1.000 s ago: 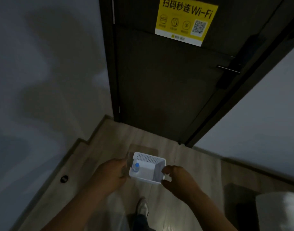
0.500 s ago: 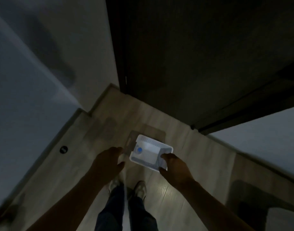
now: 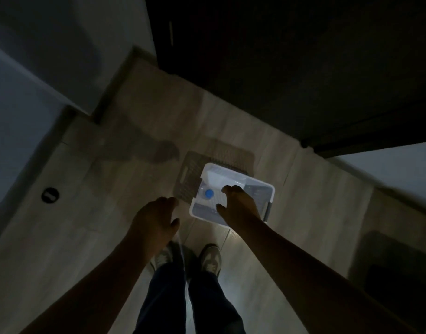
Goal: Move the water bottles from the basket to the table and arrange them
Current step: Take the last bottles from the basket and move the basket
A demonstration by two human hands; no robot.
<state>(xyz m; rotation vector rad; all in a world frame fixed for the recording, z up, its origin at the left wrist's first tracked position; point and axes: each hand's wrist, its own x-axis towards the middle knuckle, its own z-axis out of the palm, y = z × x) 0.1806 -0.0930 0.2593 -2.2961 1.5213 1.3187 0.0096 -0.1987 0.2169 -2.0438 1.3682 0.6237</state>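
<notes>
While my left hand (image 3: 156,220) hung loose and empty at eight o'clock from the basket (image 3: 260,186), my right hand (image 3: 239,207) hovered over it beside the blue-capped bottle (image 3: 209,193), grip impossible to tell, so I judged nothing unloaded yet, no table in sight.

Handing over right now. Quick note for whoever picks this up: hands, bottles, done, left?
Left hand: open, beside the basket, touching nothing.
Right hand: across the basket's near rim, fingers inside; grip unclear in the dim light.
Basket: low by the feet, over the wooden floor.
Water bottle: blue cap, in the basket's left side; no other visible.
Done: nothing out yet.
Left: table not in view; move the bottle there and arrange.
</notes>
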